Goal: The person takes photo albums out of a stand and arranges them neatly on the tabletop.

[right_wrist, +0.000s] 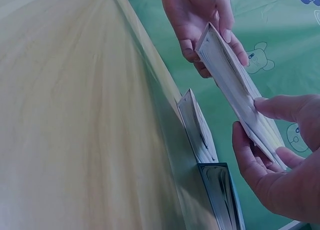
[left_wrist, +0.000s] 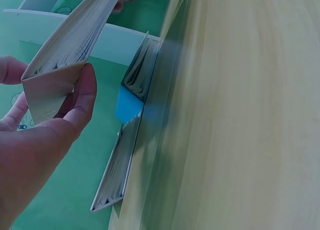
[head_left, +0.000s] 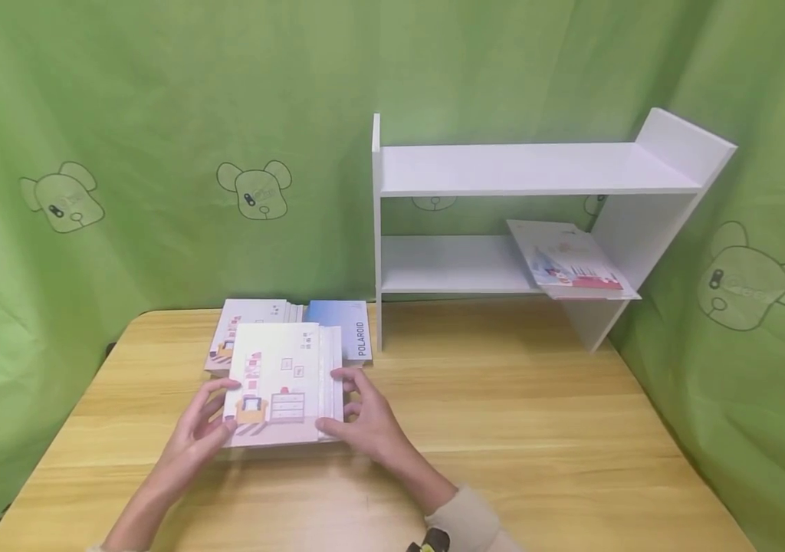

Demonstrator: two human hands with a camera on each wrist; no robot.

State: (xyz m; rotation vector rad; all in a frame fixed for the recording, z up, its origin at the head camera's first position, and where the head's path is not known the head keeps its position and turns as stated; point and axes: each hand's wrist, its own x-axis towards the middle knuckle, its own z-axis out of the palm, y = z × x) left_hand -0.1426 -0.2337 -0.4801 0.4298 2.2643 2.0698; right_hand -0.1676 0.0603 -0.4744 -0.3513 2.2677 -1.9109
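A white photo album with a drawing of an armchair and a chest of drawers on its cover is held just above the table, its page edges showing on the right. My left hand grips its left side, at the spine end, between thumb and fingers. On the opposite side my right hand pinches the cover and page edges. Behind it, a similar white album and a blue album marked POLAROID lie side by side on the table, partly hidden. In the right wrist view, the held album is tilted.
A white two-tier shelf stands at the back right of the wooden table. A thin illustrated book leans on its lower tier, against the right side panel. Green curtain printed with bear faces hangs behind and around the table.
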